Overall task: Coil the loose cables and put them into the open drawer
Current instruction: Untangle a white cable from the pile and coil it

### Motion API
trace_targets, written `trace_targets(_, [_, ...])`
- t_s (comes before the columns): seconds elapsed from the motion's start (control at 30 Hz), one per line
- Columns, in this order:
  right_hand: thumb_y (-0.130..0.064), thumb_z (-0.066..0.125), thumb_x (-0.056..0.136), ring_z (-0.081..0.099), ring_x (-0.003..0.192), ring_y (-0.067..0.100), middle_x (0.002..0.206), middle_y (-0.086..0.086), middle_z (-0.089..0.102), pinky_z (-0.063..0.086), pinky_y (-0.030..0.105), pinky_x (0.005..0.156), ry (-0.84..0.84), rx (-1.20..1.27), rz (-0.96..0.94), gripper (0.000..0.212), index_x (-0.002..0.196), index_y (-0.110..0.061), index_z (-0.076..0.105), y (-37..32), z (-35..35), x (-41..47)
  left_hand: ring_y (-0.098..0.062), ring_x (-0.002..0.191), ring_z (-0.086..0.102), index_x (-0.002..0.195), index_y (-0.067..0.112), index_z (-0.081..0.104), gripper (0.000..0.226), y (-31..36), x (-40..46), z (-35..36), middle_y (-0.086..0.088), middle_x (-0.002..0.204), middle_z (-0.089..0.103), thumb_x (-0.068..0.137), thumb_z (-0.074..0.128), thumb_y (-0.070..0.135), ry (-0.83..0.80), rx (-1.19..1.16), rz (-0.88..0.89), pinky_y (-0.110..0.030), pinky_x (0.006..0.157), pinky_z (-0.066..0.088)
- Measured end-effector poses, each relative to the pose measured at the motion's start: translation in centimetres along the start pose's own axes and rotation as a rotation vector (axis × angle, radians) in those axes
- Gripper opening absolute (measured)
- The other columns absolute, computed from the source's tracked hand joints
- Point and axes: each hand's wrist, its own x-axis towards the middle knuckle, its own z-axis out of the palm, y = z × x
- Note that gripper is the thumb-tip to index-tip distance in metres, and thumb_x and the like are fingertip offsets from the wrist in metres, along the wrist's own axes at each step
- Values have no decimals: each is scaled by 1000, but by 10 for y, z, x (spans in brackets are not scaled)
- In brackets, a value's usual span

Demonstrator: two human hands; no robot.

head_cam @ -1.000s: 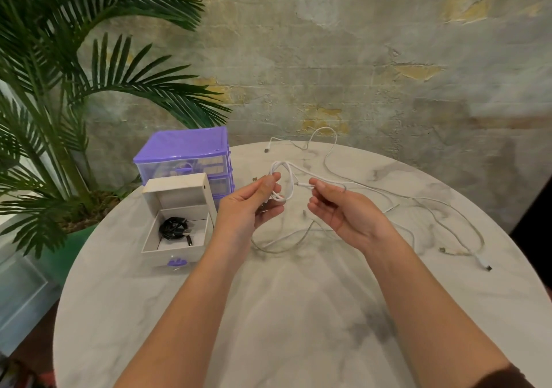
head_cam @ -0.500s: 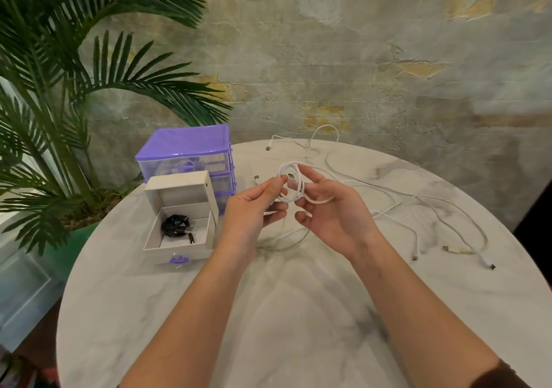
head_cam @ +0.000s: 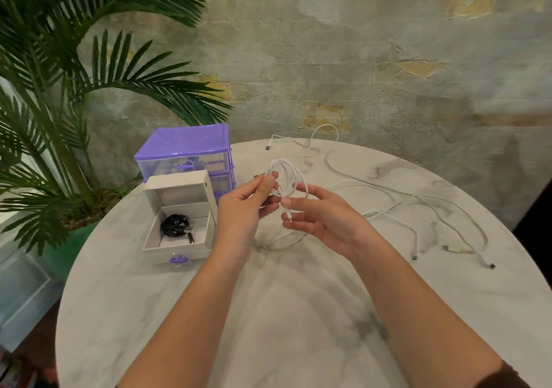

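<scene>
A white cable (head_cam: pixel 285 178) is being coiled: its loops are pinched by the left hand (head_cam: pixel 243 208), its tail by the right hand (head_cam: pixel 321 219). The remaining slack must be wound, then carried to the open drawer (head_cam: pixel 179 234) beyond the left fingers (head_cam: pixel 268 183).

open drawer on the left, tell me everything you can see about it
The open drawer is a shallow, off-white box with a purple handle on its front, plastic by the look of it. It is pulled well out of a small purple-topped drawer unit and sits on the marble-look table, left of the left hand, which does not touch it. Inside lies a coiled black cable, its plug ends pointing toward the front. The rest of the floor is bare white.
</scene>
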Motion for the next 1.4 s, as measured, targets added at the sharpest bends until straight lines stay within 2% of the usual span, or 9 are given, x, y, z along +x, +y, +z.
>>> trace_targets(0.13, [-5,78,76,58,65,15,80,6,67,52,27,68,12,-239,6,46,119,-12,62,-5,-2,-2,-8,69,64,106,12,74,20,0,3,-4,2,81,73,89,67,19,39,-7,14,-18,67,55])
trace_targets(0.23, [-7,79,75,52,61,14,66,2,57,44,26,63,62,-476,-32,37,109,-18,69,-10,-8,-3,-8,69,63,108,10,72,23,0,4,-7,3,82,72,89,66,19,51,-9,24,-18,67,55])
trace_targets(0.43, [0,67,76,54,43,12,60,3,55,45,22,48,171,-759,-8,31,103,-15,68,-11,-18,-4,-7,67,63,100,14,74,14,1,5,-8,0,84,71,89,67,19,103,-52,31,-18,65,55])
trace_targets(0.63, [-5,61,75,49,39,13,55,0,54,43,22,45,288,-893,39,22,92,-18,67,-4,-23,2,-7,70,63,100,16,73,14,4,9,-14,4,85,71,91,63,21,133,-90,32,-18,67,56])
trace_targets(0.8, [-13,62,79,53,50,16,62,-1,56,41,24,49,443,-973,-22,16,91,-22,64,-3,-32,4,-5,69,61,103,17,72,16,7,12,-18,8,83,70,92,61,24,135,-119,14,-16,66,55])
trace_targets(0.97, [-4,66,77,49,57,9,81,-2,57,42,21,54,230,-1047,-75,30,97,-27,66,-3,-26,2,-4,70,63,101,19,72,15,5,11,-16,8,84,71,92,62,25,140,-75,19,-17,68,55])
trace_targets(1.13, [-16,83,71,50,53,-7,104,-8,61,42,9,58,-12,-1009,-121,53,117,-34,63,-5,-12,-4,-5,69,64,103,15,72,16,-1,6,-8,3,85,71,91,63,22,82,-22,15,-17,69,56])
trace_targets(1.3, [-4,81,71,49,54,-2,102,-9,67,42,11,58,-145,-914,-70,62,122,-29,56,-10,-11,-7,-7,69,64,102,15,73,15,-2,2,-2,4,83,72,90,64,21,43,6,6,-18,68,56])
trace_targets(1.4, [-20,87,69,54,64,2,101,-8,66,43,20,61,-181,-835,-16,54,115,-28,59,-11,-10,-10,-7,69,64,98,18,74,13,-2,2,-2,6,80,73,89,65,20,39,5,-5,-18,68,56])
